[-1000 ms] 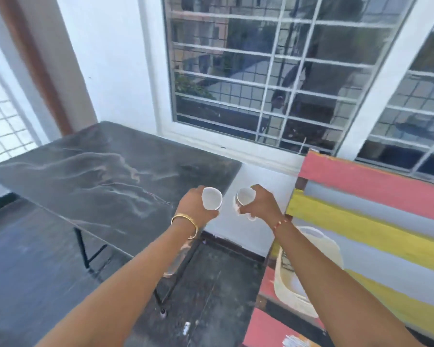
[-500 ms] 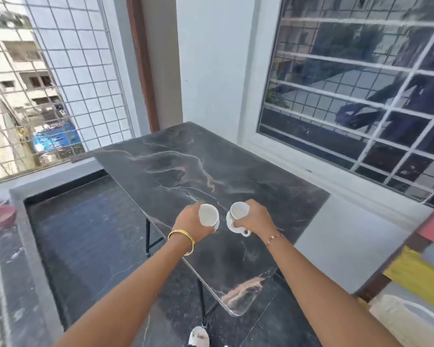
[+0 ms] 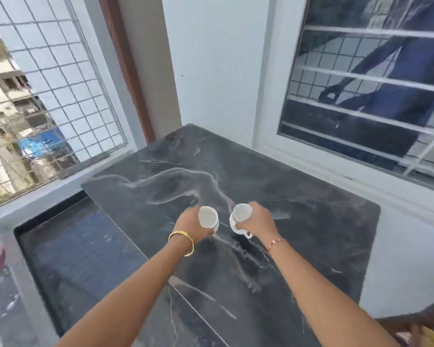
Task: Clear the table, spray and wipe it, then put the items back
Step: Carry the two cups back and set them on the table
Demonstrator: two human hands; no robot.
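Dark grey marble-patterned counter (image 3: 298, 221) fills the corner below a white wall and a barred window on the right, with a mesh-grilled opening at far left. Your left hand (image 3: 191, 225) is wrapped around a plain white ceramic cup (image 3: 208, 217), and just beside it your right hand (image 3: 258, 221) grips a white handled cup (image 3: 241, 216). Both cups are held over the counter's middle; whether they touch it is unclear.

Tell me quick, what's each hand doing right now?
Left hand: closed, holding a small white ceramic cup.
Right hand: closed, holding a white ceramic cup with a handle.
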